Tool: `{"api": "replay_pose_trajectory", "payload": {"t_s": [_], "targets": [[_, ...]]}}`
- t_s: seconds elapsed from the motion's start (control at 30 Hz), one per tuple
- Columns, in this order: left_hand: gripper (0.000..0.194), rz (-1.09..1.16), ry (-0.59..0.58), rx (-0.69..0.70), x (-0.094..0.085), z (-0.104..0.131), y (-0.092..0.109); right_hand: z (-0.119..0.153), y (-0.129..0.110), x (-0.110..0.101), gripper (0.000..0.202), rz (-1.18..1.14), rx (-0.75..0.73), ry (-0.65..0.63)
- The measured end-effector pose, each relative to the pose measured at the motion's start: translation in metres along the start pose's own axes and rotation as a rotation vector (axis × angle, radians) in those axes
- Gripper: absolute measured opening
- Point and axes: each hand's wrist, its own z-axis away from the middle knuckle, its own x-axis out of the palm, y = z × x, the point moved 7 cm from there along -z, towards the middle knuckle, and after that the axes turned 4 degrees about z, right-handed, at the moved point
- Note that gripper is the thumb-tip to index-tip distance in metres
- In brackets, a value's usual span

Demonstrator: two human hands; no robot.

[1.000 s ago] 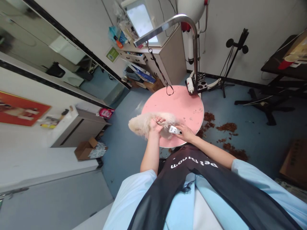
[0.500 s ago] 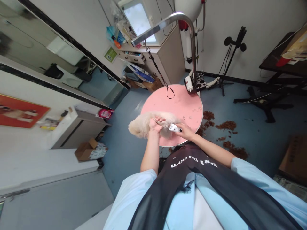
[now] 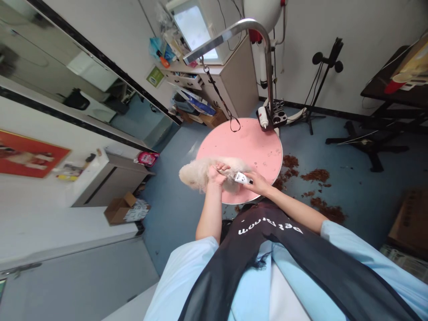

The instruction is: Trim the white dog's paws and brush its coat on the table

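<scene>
A fluffy cream-coloured dog [image 3: 197,174] is on the round pink table [image 3: 247,138], its head toward the left and past the table's edge. My left hand [image 3: 218,173] is closed on the dog at its middle; what exactly the fingers grip, fur or a leg, is too small to tell. In my right hand [image 3: 257,183] is a white clipper [image 3: 242,178] with a dark end, its front against the dog's fur just right of my left hand. The dog's near side is partly covered by both hands.
A metal arm [image 3: 230,32] curves over the table with a looped black strap [image 3: 219,91] hanging from it. A holder [image 3: 279,118] with a white bottle [image 3: 263,117] sits at the far right rim. Brown hair clumps [image 3: 316,175] lie on the floor.
The clipper and my right hand have shifted very slightly left. The strap's loop has swung a little. My left hand keeps its place on the dog.
</scene>
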Motion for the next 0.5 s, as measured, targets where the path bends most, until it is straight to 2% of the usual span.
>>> {"api": "replay_pose_trajectory", "payload": {"t_s": [0.23,0.5], "targets": [[0.046,0.023,-0.008,-0.012,-0.0013,-0.0039,-0.0042,0.0000,-0.0020,0.0002,0.051,-0.035,-0.007,-0.009],[0.045,0.038,0.022,0.011,-0.0040,-0.0064,0.0031,-0.0033,-0.0043,0.0031,0.048,-0.013,0.028,0.015]]}}
